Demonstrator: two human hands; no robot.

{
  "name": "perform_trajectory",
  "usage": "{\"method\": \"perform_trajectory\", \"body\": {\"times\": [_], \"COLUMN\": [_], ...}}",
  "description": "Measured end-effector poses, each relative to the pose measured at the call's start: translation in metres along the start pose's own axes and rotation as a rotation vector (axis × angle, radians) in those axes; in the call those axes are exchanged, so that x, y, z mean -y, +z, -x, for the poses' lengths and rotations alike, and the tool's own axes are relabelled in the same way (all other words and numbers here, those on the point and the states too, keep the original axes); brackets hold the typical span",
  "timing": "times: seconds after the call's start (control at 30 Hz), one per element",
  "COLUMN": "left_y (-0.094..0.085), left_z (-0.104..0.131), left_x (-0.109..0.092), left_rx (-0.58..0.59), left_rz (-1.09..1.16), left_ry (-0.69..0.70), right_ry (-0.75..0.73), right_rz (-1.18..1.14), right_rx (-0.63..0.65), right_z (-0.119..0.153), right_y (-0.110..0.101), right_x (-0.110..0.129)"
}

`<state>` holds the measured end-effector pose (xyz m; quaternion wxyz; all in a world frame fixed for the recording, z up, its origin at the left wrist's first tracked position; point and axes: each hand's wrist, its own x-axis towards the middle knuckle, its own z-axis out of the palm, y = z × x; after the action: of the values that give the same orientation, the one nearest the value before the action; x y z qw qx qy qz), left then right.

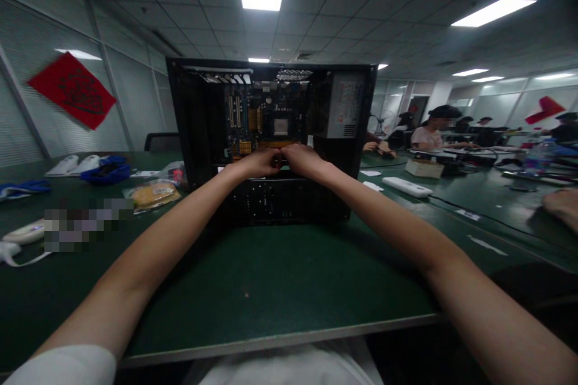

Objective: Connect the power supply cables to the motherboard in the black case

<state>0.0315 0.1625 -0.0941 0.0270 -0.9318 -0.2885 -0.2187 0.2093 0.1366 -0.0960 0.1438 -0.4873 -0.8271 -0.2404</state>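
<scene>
An open computer case [192,126] stands upright on the green table [280,271], its inside facing me. Inside it are a motherboard [293,102] and, at the upper right, a power supply [345,102]. My left hand [258,163] and my right hand [303,159] reach in at the motherboard's lower edge, just below the square silver processor [280,127] and by the orange slots. Both are closed, with their fingertips close together. Whatever lies between the fingers is too small and hidden to make out.
To the left lie a bagged round yellow item [156,194], a blue bundle [106,169] and white shoes [72,165]. On the right are a white power strip [406,187] with a cable and a small box [424,168]. Other people sit farther back; another person's hand [562,206] rests at the right edge.
</scene>
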Motion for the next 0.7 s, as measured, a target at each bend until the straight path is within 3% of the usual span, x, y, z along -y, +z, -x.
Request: {"method": "perform_trajectory", "body": {"times": [0.17,0.33,0.47,0.6,0.7], "left_y": [0.0,-0.002,-0.002,-0.002,-0.002], "left_z": [-0.002,0.003,0.005,0.004,0.005], "left_x": [-0.002,-0.015,-0.02,-0.018,-0.015], "left_rx": [-0.02,0.052,0.004,0.007,-0.093], "left_rz": [0.052,0.168,0.081,-0.076,-0.196], "left_ry": [-0.014,-0.057,-0.028,-0.085,-0.176], "right_ry": [-0.003,-0.023,-0.066,-0.128,-0.171], "right_rz": [0.018,-0.012,-0.095,-0.236,-0.328], "right_rx": [-0.016,-0.002,-0.008,0.161,0.345], "right_z": [-0.001,-0.001,-0.003,-0.008,-0.011], "right_y": [0.0,-0.003,0.0,0.011,0.018], "right_x": [0.0,0.0,-0.003,-0.01,-0.014]}}
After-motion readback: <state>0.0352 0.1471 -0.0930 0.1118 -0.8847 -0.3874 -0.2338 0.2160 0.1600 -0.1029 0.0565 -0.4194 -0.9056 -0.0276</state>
